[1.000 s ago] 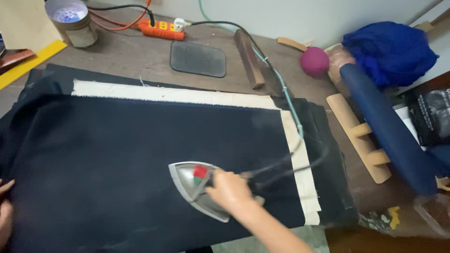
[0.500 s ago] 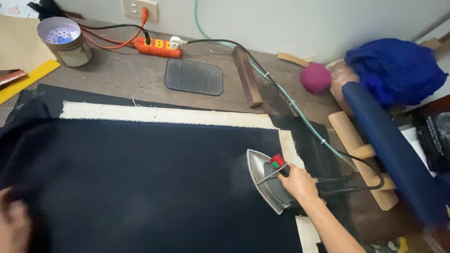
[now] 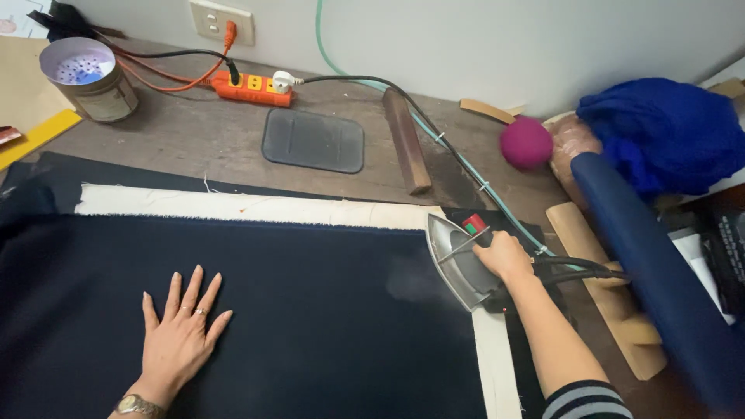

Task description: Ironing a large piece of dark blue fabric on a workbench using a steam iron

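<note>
A large dark navy cloth (image 3: 310, 318) lies flat over a cream underlay (image 3: 233, 208) on the wooden table. My left hand (image 3: 180, 334) rests flat on the cloth, fingers spread, a wristwatch on the wrist. My right hand (image 3: 504, 256) grips the handle of a silver steam iron (image 3: 459, 262) with a red button, tilted up at the cloth's right edge. A faint puff of steam hangs just left of the iron. The iron's black cord (image 3: 578, 268) runs off to the right.
Behind the cloth lie a grey rubber mat (image 3: 313, 140), a wooden block (image 3: 407, 140), an orange power strip (image 3: 252, 87) and a metal tin (image 3: 87, 77). On the right are a magenta ball (image 3: 525, 142), a padded blue sleeve board (image 3: 652, 264) and bunched blue fabric (image 3: 667, 132).
The iron has moved from the lower middle of the cloth to its right edge and tipped up. My left hand has come in from the left edge and lies flat on the cloth.
</note>
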